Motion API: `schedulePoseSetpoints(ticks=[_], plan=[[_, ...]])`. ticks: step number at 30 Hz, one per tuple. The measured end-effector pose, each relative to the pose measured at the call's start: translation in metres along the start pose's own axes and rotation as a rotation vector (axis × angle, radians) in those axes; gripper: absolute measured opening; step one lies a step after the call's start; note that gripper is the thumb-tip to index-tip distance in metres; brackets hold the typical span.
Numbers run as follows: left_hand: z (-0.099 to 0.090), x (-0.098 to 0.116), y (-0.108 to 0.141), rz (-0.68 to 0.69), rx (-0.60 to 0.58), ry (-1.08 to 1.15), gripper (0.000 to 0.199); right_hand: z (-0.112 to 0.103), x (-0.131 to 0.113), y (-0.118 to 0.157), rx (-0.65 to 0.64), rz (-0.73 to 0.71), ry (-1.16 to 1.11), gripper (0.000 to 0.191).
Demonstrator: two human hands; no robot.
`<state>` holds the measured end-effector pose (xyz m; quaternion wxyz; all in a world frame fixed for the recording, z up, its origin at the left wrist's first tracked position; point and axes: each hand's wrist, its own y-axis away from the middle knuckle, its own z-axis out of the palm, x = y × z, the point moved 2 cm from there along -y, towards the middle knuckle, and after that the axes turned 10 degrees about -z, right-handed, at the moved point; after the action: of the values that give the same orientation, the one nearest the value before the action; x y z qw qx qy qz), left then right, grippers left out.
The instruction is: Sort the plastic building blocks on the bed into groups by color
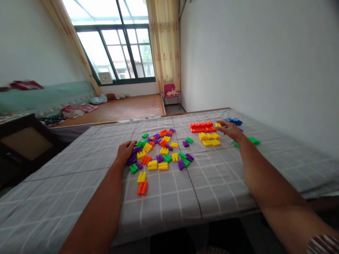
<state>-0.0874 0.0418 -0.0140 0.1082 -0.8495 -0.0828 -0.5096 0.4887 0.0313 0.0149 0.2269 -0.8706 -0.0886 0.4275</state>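
Observation:
Many small plastic blocks lie on a grey checked cloth point(217, 183). My left hand point(125, 151) rests at the left edge of a mixed pile point(159, 151) of purple, green, yellow and orange blocks, its fingers curled over purple pieces point(131, 160). Far to the right, my right hand point(230, 129) holds a yellow block point(218, 124) beside a neat row of orange blocks point(202, 126). Sorted yellow blocks point(209, 139) lie just in front of that hand. Behind it is a blue group point(234, 121), and green blocks point(253, 140) sit to its right.
The cloth covers a wide table against a white wall point(259, 63). Beyond it are a wooden floor platform point(116, 109), a green sofa point(45, 97) with clothes, a small pink chair point(170, 92), curtains and a big window point(116, 53). A dark cabinet point(23, 141) stands at left.

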Motion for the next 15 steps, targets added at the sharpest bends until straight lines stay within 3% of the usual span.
schedulePoseSetpoints(ticks=[4,10,15], plan=[[-0.003,0.002,0.001,-0.018,-0.012,-0.022,0.051,-0.001,0.02,0.005,-0.071,-0.054,0.064,0.053],[-0.004,0.009,0.008,-0.04,-0.023,-0.079,0.051,0.023,0.0,0.003,-0.261,-0.108,0.175,0.047],[-0.004,0.017,0.012,-0.046,-0.002,-0.097,0.046,0.037,0.0,0.004,-0.293,-0.123,0.276,0.051]])
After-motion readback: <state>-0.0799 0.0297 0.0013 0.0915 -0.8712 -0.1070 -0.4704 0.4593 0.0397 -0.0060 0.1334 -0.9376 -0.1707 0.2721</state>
